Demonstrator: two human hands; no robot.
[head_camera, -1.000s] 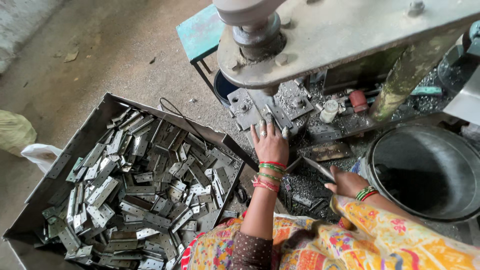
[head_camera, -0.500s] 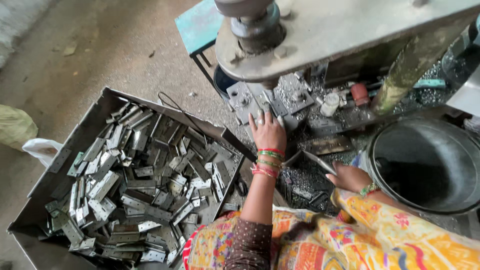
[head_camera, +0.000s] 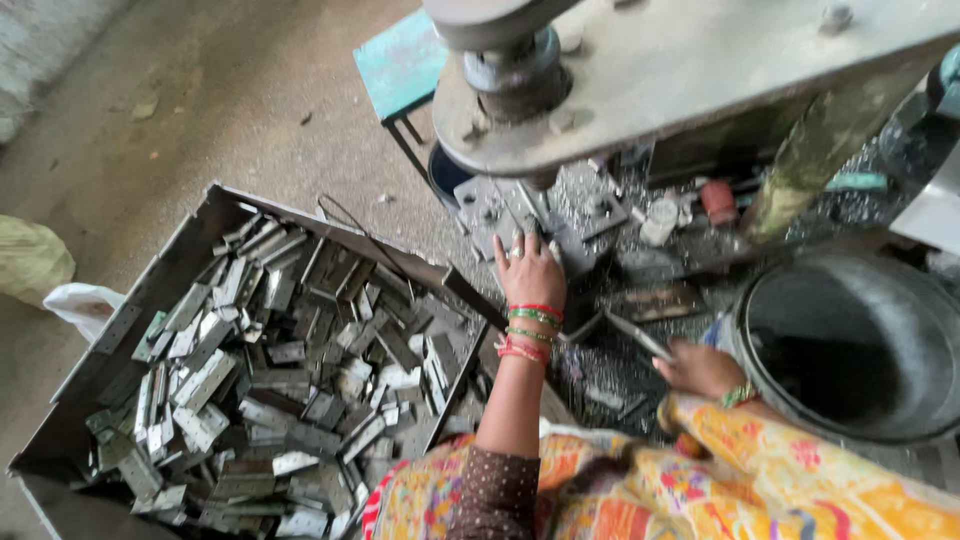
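Resting spread fingers on the press bed (head_camera: 590, 205), left hand (head_camera: 530, 270); right hand (head_camera: 700, 368) grips a metal strip (head_camera: 635, 335).

Your left hand (head_camera: 530, 272) lies flat, fingers spread, on the metal plates (head_camera: 520, 205) under the press head (head_camera: 505, 65). Your right hand (head_camera: 700, 368) grips a thin metal strip (head_camera: 638, 335) beside the dark round tub (head_camera: 850, 345). A tray (head_camera: 130, 320) of hinge pieces (head_camera: 280, 380) sits to your left.

Press head (head_camera: 520, 70) low overhead, tray wall (head_camera: 440, 275) left, drum (head_camera: 850, 340) right.
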